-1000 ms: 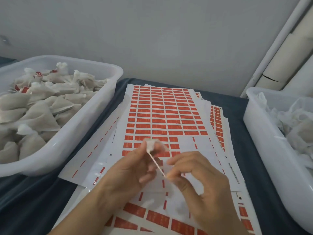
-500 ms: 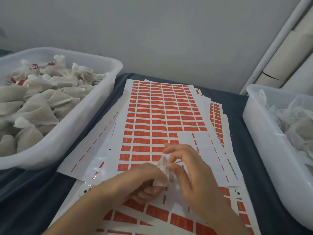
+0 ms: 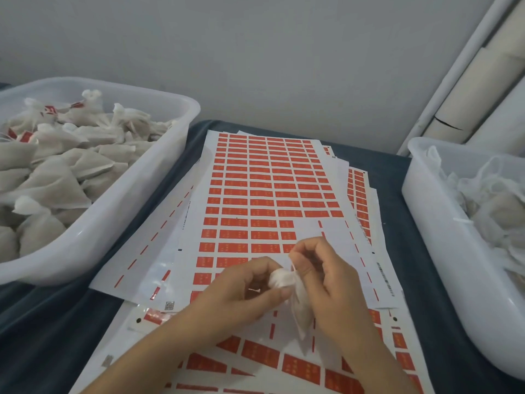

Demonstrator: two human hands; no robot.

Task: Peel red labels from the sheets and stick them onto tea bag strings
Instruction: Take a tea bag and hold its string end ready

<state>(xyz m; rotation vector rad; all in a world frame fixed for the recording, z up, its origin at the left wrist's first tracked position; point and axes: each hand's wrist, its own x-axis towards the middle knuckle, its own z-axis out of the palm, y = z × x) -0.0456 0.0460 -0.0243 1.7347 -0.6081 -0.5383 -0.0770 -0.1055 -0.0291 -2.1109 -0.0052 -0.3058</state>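
A dark blue cloth [image 3: 56,331] covered the table, and on it stood two white plastic tubs. The left tub [image 3: 119,223] was heaped with filled tea bags, a few of them already carrying red tags; the right tub [image 3: 443,251] held a looser pile of pale bags. Between the tubs lay a fanned stack of label sheets, their exact number hard to count; the top sheet [image 3: 264,189] carried rows of red labels, with its near right corner already stripped bare. The print on the labels was too small to read.

Over the stack, both hands worked one tea bag [image 3: 298,305]. The left hand [image 3: 241,294] pinched the bunched top of the bag between thumb and fingertips. The right hand [image 3: 326,280], fingers curled, pinched the thin string just above that bunched top, while the bag's body hung between the two hands.
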